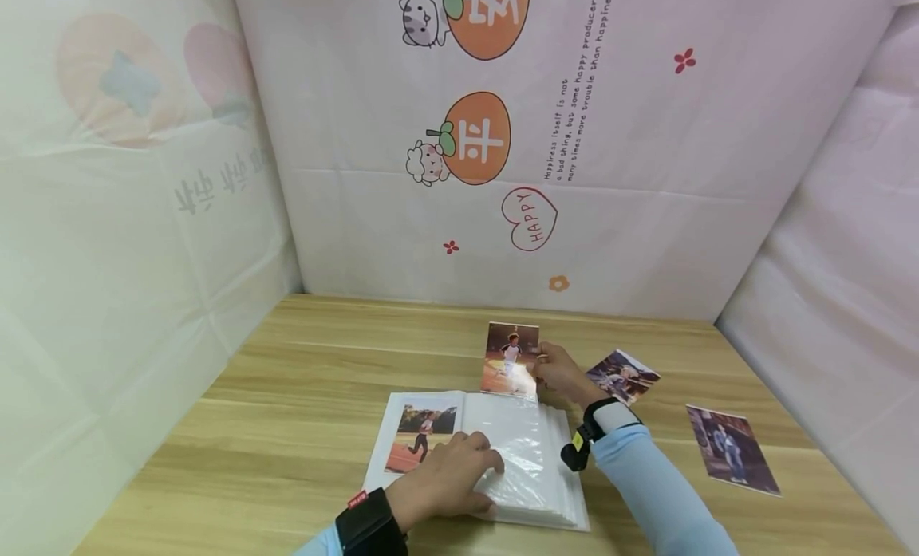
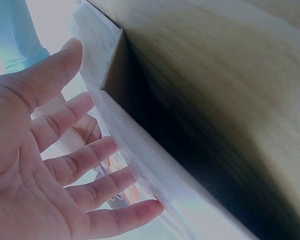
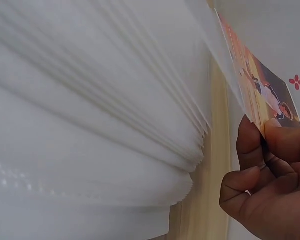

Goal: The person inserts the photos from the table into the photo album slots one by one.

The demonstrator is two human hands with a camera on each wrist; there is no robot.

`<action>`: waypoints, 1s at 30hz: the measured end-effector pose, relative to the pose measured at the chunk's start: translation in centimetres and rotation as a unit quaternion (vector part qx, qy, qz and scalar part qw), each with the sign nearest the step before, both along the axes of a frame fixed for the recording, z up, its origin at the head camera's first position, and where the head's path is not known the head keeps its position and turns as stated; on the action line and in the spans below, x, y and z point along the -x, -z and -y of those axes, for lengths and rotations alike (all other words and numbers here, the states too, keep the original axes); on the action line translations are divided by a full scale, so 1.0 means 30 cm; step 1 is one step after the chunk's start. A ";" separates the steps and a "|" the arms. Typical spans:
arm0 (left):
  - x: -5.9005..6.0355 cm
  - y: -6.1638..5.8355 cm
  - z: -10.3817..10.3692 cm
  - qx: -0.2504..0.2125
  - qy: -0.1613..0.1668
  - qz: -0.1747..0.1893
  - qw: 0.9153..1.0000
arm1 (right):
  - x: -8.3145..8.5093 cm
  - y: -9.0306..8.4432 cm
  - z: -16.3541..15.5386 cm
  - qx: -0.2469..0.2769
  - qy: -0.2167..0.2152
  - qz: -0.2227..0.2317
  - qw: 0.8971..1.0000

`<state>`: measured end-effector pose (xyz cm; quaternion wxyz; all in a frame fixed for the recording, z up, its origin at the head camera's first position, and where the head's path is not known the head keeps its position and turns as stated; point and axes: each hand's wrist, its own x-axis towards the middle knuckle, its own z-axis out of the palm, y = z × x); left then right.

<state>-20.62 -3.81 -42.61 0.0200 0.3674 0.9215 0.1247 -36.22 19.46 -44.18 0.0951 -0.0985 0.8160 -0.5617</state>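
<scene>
While left hand [image 1: 445, 480] lies flat on album [image 1: 534, 468] near table's front edge, right hand [image 1: 563, 375] pinching photo [image 1: 510, 358] upright at album's far edge

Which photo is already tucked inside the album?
The runner photo on the album's left page. The right hand pinches another; two lie loose on the table.

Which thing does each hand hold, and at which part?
Right hand pinches the photo by its right edge. Left hand holds nothing; it rests flat on the album.
</scene>
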 end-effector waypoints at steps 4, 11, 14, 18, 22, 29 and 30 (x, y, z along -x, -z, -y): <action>0.002 0.000 -0.002 0.001 -0.003 0.003 1.000 | -0.006 0.001 0.000 0.011 -0.034 -0.003 0.999; 0.003 0.005 -0.009 -0.001 -0.012 0.010 1.000 | -0.011 0.001 0.014 0.010 -0.033 0.018 0.999; 0.004 0.003 -0.014 -0.001 -0.016 0.021 1.000 | -0.006 -0.005 0.006 -0.017 0.008 0.013 1.000; 0.004 -0.001 -0.017 0.005 -0.015 0.026 1.000 | -0.006 -0.018 -0.013 -0.026 0.035 0.004 0.999; 0.003 -0.001 -0.018 0.011 -0.011 0.011 1.000 | -0.008 -0.021 -0.023 0.011 0.015 0.004 1.000; 0.000 0.007 -0.021 0.010 -0.025 0.015 1.000 | -0.009 -0.002 -0.039 0.057 -0.002 0.039 0.998; 0.000 0.007 -0.021 0.009 -0.027 0.018 0.999 | -0.010 -0.001 -0.044 0.060 -0.003 0.042 0.997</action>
